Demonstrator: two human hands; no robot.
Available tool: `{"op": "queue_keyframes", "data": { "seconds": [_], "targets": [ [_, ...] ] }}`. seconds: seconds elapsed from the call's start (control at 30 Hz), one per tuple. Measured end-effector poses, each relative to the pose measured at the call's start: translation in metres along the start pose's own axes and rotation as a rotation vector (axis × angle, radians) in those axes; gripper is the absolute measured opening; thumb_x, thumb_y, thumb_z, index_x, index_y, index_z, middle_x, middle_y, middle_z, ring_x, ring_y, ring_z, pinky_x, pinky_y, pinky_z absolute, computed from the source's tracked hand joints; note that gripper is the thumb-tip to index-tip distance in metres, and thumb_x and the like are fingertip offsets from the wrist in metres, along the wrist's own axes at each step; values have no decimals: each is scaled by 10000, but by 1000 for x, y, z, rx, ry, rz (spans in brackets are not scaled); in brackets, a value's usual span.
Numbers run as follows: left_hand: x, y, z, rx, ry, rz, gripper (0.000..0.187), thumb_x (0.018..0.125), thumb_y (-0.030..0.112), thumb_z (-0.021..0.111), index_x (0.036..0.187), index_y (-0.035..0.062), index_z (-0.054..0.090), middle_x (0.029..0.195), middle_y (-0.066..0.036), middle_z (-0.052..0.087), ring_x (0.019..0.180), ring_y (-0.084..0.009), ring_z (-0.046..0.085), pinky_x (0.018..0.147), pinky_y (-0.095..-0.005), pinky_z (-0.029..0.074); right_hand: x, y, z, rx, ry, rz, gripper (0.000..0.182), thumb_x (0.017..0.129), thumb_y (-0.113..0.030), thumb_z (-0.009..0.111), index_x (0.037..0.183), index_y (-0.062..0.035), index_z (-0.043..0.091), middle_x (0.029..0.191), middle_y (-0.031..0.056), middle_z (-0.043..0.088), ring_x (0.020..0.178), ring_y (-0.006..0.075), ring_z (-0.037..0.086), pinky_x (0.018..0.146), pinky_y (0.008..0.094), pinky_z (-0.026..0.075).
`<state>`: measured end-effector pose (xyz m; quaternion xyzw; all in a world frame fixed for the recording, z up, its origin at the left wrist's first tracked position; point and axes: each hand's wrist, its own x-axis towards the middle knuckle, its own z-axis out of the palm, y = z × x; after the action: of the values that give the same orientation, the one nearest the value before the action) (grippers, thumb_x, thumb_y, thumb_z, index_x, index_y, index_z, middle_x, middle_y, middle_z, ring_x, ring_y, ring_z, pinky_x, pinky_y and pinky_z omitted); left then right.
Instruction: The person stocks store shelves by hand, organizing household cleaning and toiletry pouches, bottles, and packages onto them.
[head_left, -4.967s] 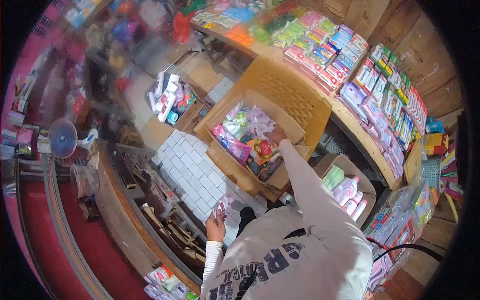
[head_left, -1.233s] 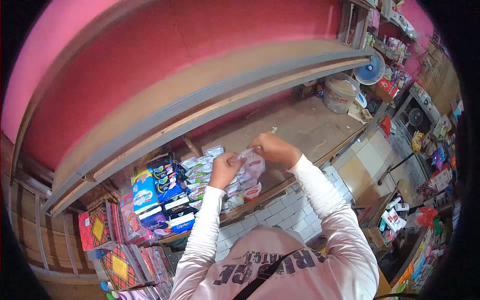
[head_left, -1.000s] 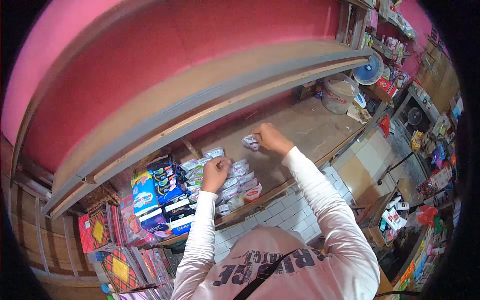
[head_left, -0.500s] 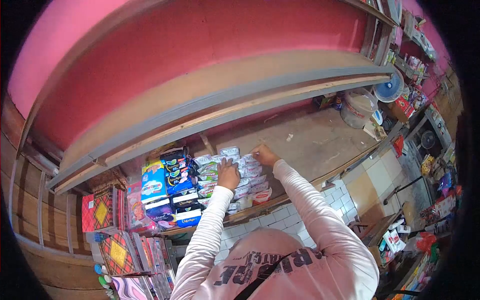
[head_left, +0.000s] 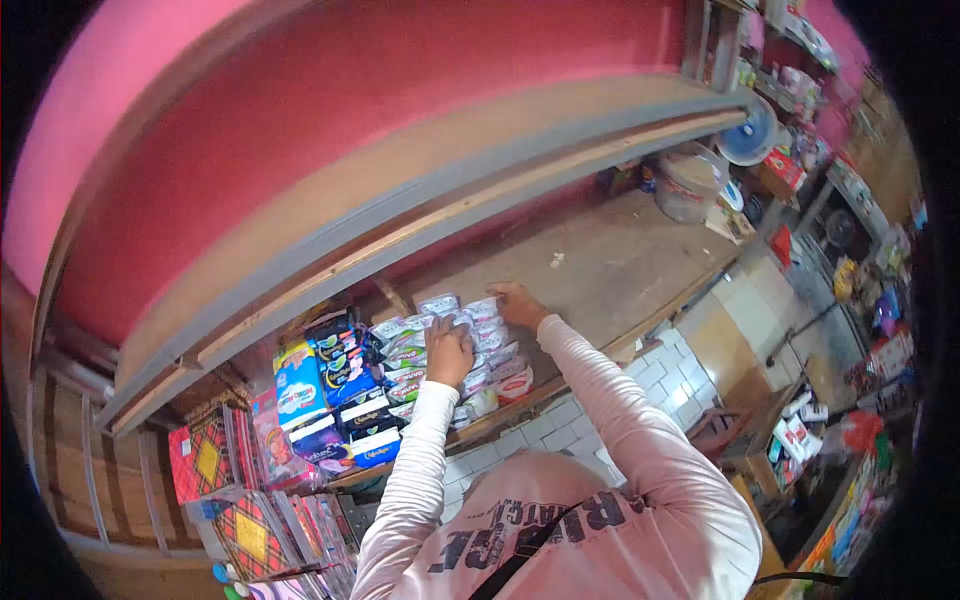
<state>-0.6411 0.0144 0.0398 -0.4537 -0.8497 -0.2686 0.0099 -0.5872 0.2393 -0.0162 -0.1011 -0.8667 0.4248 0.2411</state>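
Rows of small white, green and pink packets (head_left: 404,378) lie on the wooden shelf board. My left hand (head_left: 449,352) rests on top of these packets with its fingers apart, and nothing shows in its grasp. At the right end of the back rows, my right hand (head_left: 520,305) has its fingers bent at the edge of a white packet (head_left: 482,308); whether it grips the packet is too small to make out. Left of the packets stand dark blue packs (head_left: 348,368) and a light blue pack (head_left: 298,385).
A grey-edged upper shelf (head_left: 450,182) runs above the packets. A clear tub (head_left: 690,185) and a blue round lid (head_left: 748,133) stand at the far right. Red plaid boxes (head_left: 205,458) are stacked at the left. Tiled floor (head_left: 660,385) lies below the board.
The view has turned and shifted, so the shelf and packets appear tilted and further left. Both hands remain at the packets, with the right hand's fingers at the right end of the back rows.
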Motion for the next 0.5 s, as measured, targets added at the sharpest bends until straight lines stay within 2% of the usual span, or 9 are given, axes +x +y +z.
{"op": "queue_keyframes", "data": {
  "seconds": [0.07, 0.17, 0.2, 0.23, 0.3, 0.33, 0.43, 0.5],
  "targets": [
    [-7, 14, -5, -62, 47, 24, 315, 871, 186, 564, 1135, 69, 690, 1370, -206, 514, 1336, -445, 371, 1135, -551, 238, -15, 5, -4, 139, 158, 94, 365, 842, -18, 557, 1202, 13, 611, 1088, 222, 676, 1049, 309, 654, 918, 361, 493],
    [-20, 41, -6, -188, 91, 147, 279, 900, 198, 568, 1098, 45, 692, 1339, -239, 525, 1318, -452, 387, 1133, -522, 247, -61, 18, -12, 276, 447, 232, 327, 836, -6, 566, 1158, 15, 618, 1083, 202, 676, 996, 300, 664, 872, 344, 507],
    [-26, 50, -5, -237, 100, 222, 263, 902, 188, 570, 1081, 39, 691, 1334, -237, 528, 1312, -446, 397, 1122, -508, 273, -86, -16, -26, 206, 610, 190, 283, 838, -20, 572, 1113, 18, 627, 1035, 188, 682, 931, 292, 669, 822, 331, 513],
    [-33, 62, -5, -293, 102, 299, 248, 904, 178, 572, 1065, 32, 691, 1330, -235, 530, 1306, -441, 407, 1111, -493, 299, -112, -23, -30, 209, 658, 300, 282, 842, -22, 565, 1114, 18, 628, 1033, 187, 682, 923, 291, 669, 818, 332, 514],
    [-54, 94, -5, -426, 0, 373, 228, 905, 155, 570, 1049, 21, 685, 1313, -231, 544, 1284, -433, 436, 1084, -481, 337, -170, -31, -30, 231, 765, 518, 279, 851, -25, 551, 1115, 18, 629, 1028, 187, 683, 907, 289, 669, 809, 333, 515],
    [-65, 105, 0, -491, -57, 409, 218, 905, 143, 570, 1041, 16, 683, 1304, -229, 550, 1272, -429, 451, 1070, -475, 356, -203, -39, -26, 84, 900, 418, 258, 856, -27, 538, 1088, 26, 639, 981, 189, 683, 876, 286, 667, 803, 339, 517],
    [-101, 122, 30, -617, -311, 641, 211, 900, 116, 569, 1047, 7, 674, 1268, -224, 580, 1207, -402, 524, 1022, -452, 409, -306, -50, -5, 34, 1007, 630, 251, 860, -44, 538, 1073, 25, 650, 969, 194, 689, 843, 290, 665, 796, 350, 518],
    [-130, 129, 47, -612, -592, 601, 223, 897, 137, 580, 1057, 8, 667, 1177, -225, 630, 1128, -382, 583, 976, -439, 446, -379, -65, 15, -23, 1042, 707, 241, 864, -71, 548, 1053, 18, 668, 965, 208, 693, 843, 305, 672, 793, 357, 519]
  ]
}}
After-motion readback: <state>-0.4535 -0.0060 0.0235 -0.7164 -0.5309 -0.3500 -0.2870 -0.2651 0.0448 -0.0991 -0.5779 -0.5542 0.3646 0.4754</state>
